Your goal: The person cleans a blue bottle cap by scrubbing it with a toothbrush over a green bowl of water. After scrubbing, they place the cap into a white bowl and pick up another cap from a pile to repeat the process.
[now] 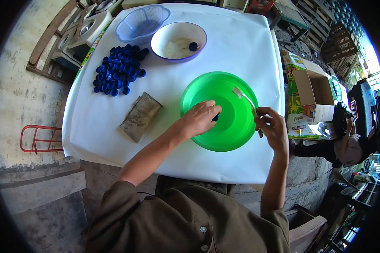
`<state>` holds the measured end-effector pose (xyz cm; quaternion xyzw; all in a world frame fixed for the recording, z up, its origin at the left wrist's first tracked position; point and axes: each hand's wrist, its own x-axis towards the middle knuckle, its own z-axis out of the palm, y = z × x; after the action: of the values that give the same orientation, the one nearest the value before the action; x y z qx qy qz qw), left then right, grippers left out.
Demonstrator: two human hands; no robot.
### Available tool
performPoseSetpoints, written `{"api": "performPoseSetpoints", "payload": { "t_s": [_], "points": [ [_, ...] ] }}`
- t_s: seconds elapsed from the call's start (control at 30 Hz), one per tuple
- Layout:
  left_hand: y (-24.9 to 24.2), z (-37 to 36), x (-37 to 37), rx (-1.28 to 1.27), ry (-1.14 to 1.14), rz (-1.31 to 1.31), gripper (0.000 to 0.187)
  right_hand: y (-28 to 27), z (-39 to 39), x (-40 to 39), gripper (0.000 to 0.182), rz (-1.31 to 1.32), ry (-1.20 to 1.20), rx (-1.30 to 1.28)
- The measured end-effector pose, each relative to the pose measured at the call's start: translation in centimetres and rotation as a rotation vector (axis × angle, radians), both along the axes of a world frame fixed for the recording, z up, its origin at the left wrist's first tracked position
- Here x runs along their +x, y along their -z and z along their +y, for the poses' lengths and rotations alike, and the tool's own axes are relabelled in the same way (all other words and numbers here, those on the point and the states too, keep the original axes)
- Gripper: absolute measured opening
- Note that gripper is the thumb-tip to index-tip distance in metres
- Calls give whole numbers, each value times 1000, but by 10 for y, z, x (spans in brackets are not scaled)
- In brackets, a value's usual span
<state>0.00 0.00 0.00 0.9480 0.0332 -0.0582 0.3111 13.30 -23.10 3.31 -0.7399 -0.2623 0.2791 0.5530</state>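
Note:
My left hand [200, 118] reaches into a bright green basin [236, 135] and pinches a dark blue bottle cap [215, 117] at its fingertips. My right hand [272, 126] grips a toothbrush [242, 96] by the handle, its white bristle head held over the basin's far rim. A heap of blue bottle caps [119, 71] lies on the white table cover at the far left. A white bowl [164, 34] beyond the basin holds one blue cap [193, 46].
A pale blue plastic strainer basket [142, 23] stands at the table's far edge. A folded grey cloth [140, 116] lies left of the basin. An open cardboard box [310, 90] sits to the right of the table, with a seated person [350, 145] beyond it.

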Motion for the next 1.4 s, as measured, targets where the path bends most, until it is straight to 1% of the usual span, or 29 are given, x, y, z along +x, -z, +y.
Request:
{"api": "performPoseSetpoints", "payload": {
  "t_s": [0.03, 0.07, 0.1, 0.3, 0.4, 0.5, 0.6, 0.7, 0.8, 0.9, 0.97, 1.03, 1.1, 1.2, 1.3, 1.4],
  "points": [
    [8, 3, 0, 40, 9, -2, 34, 1, 2, -7, 20, -6, 8, 1],
    [14, 6, -1, 80, 19, -4, 31, 5, 3, -14, 19, 51, 18, 44],
    [16, -9, 7, 90, 10, 14, 31, 10, -13, -12, 19, 80, 32, 56],
    [11, -19, 5, 108, -66, 89, 30, 13, -38, -26, 19, 176, 43, 75],
    [15, -20, 5, 139, -75, 117, 33, 8, -43, -27, 20, 213, 37, 94],
    [4, -21, 6, 10, -157, 103, 33, 7, -44, -25, 20, 238, 63, 116],
    [-9, -21, 6, -79, -223, 65, 32, 6, -46, -23, 21, 232, 54, 134],
    [-7, -21, 1, -213, -266, -45, 28, 8, -46, -21, 22, 248, 57, 122],
    [-3, -19, -2, -188, -185, -168, 27, 9, -45, -21, 21, 249, 46, 132],
    [1, -19, -2, 25, -125, -316, 24, 10, -45, -20, 20, 258, 49, 114],
    [8, -19, -1, 16, -120, -201, 22, 13, -45, -19, 20, 276, 43, 138],
    [10, -22, 0, 4, -113, -90, 22, 9, -40, -21, 16, 245, 55, 127],
    [6, -23, 1, -2, -108, 16, 25, 12, -40, -19, 19, 242, 43, 123],
    [6, -28, 0, 78, -101, 24, 28, 15, -41, -17, 22, 237, 37, 110],
    [7, -29, -1, 85, -82, 56, 31, 17, -40, -17, 22, 243, 33, 124],
    [-5, -27, 4, -67, -117, 72, 31, 16, -40, -16, 22, 218, 26, 98]
  ]
}}
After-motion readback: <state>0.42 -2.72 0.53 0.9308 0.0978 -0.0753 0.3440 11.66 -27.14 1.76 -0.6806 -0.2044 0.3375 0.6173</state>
